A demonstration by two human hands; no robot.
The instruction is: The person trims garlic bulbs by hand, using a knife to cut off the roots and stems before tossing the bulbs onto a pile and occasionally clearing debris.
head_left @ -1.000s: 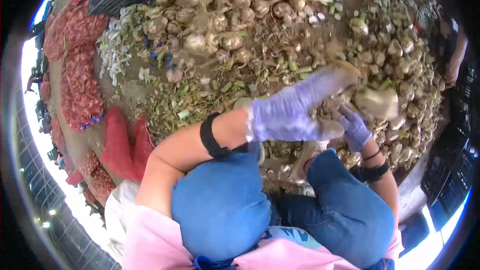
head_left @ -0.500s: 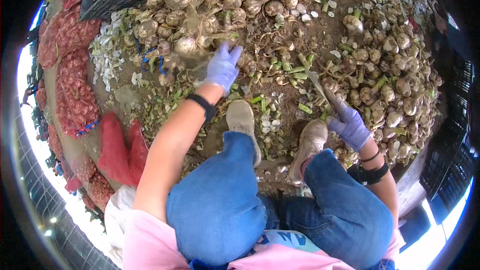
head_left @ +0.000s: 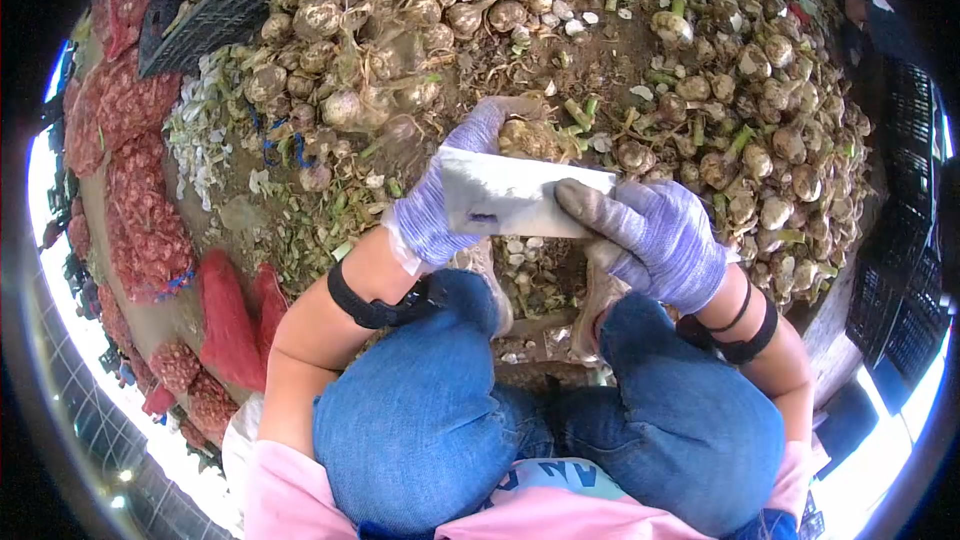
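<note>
Far to the left of both hands, red mesh sacks [head_left: 140,210] full of bulbs lie along the edge of the ground, with two more red bags [head_left: 235,310] nearer the person's knee. A dark crate [head_left: 205,5] sits up and to the left of the left hand, and a patch of white peelings [head_left: 200,130] lies beside it. Just above the left hand is a heap of dirty garlic bulbs [head_left: 350,50] with stalks and roots on.

The left hand [head_left: 440,200], in a purple glove, has its grip closed around one garlic bulb [head_left: 527,137], which sticks up above the fingers near the middle of the view. A black strap [head_left: 365,305] circles the left forearm below the glove.

Between the two hands runs a broad knife [head_left: 515,202], its flat pale blade lying crosswise, just under the held bulb and partly over the left palm. Whether the edge touches the bulb cannot be told.

The right hand [head_left: 655,240], also in a purple glove with soiled fingertips, has its grip shut on the right end of the knife, thumb lying along the blade. Dark bands sit on the right wrist.

Below the hands are the person's blue jeans [head_left: 430,430] and a tan shoe [head_left: 485,270]. To the right of the right hand a second large pile of bulbs [head_left: 780,150] spreads out, and black crates [head_left: 905,270] stand at the far right.
</note>
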